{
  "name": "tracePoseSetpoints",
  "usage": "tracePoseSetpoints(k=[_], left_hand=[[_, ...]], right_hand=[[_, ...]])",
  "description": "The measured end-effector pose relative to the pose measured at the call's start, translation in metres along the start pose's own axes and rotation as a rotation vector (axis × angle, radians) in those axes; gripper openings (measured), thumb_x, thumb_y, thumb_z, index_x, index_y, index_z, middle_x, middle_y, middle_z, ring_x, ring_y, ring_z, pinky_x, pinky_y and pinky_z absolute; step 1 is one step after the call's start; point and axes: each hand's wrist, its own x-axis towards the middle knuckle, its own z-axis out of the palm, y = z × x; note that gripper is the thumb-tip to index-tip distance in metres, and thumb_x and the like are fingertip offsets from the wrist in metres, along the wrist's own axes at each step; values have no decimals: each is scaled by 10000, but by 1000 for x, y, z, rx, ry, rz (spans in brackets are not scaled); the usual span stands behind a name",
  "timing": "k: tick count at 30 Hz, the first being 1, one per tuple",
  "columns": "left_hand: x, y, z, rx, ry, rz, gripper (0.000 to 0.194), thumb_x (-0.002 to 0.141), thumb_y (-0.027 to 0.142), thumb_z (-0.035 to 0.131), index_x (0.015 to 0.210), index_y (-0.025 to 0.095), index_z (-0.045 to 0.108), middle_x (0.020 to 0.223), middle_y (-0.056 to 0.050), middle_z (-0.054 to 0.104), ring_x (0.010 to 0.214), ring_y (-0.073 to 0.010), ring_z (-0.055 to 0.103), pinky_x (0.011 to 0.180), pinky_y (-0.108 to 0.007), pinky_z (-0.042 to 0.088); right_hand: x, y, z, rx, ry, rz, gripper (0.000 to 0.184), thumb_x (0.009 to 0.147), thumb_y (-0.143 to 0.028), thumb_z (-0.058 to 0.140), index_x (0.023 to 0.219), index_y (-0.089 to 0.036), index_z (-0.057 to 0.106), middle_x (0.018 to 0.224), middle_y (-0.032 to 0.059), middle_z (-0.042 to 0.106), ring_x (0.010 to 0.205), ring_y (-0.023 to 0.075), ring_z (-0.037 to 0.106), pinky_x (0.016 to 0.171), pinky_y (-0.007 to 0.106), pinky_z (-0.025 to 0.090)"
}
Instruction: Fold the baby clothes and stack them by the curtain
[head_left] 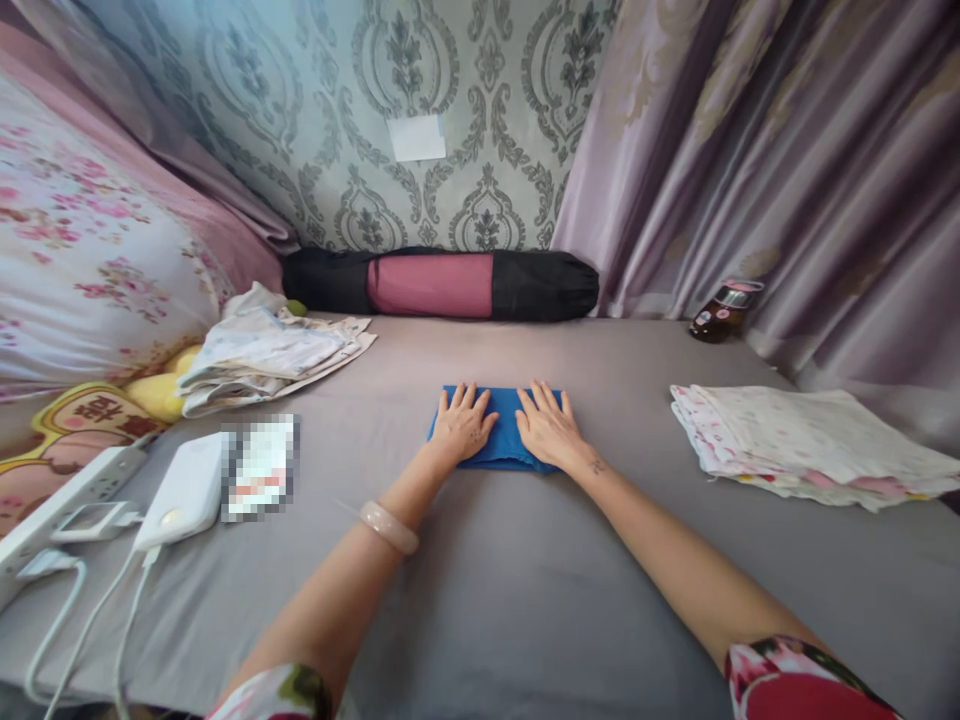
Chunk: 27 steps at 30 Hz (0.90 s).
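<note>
So the person's arms come in from the near edge in floral sleeves (776,675), with a pale bangle (388,528) partway up the left forearm. Both hands are palm-down with the fingers spread out flat, pressing on stuff rather than gripping it. Under them is a folded blue cloth (506,450), lying on the grey bedsheet (517,600) pretty much straight ahead: left hand (463,424) over its left part, right hand (550,425) over its right part, a strip of blue showing between the thumbs. The hands hide a fair bit of it, so how it's folded is hard to tell.

Near left is the cable zone: white cables (79,600), a power strip (112,472) with a plug and an adapter in it, and a white power bank (187,485). Just beside that is a small packet or card (262,465) (pixelated, so no clue what it says). All of that sits well apart from the blue cloth.

Over on the right there's a stack of pale printed cloths (795,435), and farther out on the left a looser pile of cloths (266,350). Behind the right stack stands a dark bottle (721,312). At the back, a long black-and-pink roll bag (431,285) lies along the patterned wallpaper (487,200).
</note>
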Motion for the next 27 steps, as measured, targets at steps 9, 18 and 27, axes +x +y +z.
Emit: tracePoseSetpoints(k=[9, 18, 27], left_hand=[[-6, -8, 8, -32, -11, -53, 617, 962, 533, 240, 1485, 217, 325, 1563, -107, 274, 1446, -314, 202, 1151, -534, 201], [-15, -21, 1, -65, -41, -128, 655, 964, 543, 205, 1483, 153, 298, 1575, -150, 216, 1456, -292, 176, 1157, -483, 206], [-20, -25, 9, -82, -40, -198, 648, 966, 515, 213, 1491, 143, 278, 1566, -144, 249, 1446, -276, 216, 1161, -474, 178]], right_hand=[[-6, 3, 10, 8, -20, 41, 564, 978, -362, 258, 1491, -137, 322, 1569, 130, 239, 1449, 279, 166, 1157, 499, 150], [-16, 8, -2, 58, -44, 103, 597, 981, -387, 227, 1498, -95, 284, 1580, 155, 184, 1454, 293, 142, 1157, 485, 165], [-24, 10, 6, 126, -43, 113, 604, 973, -380, 275, 1474, -46, 325, 1573, 176, 190, 1450, 298, 161, 1161, 430, 189]])
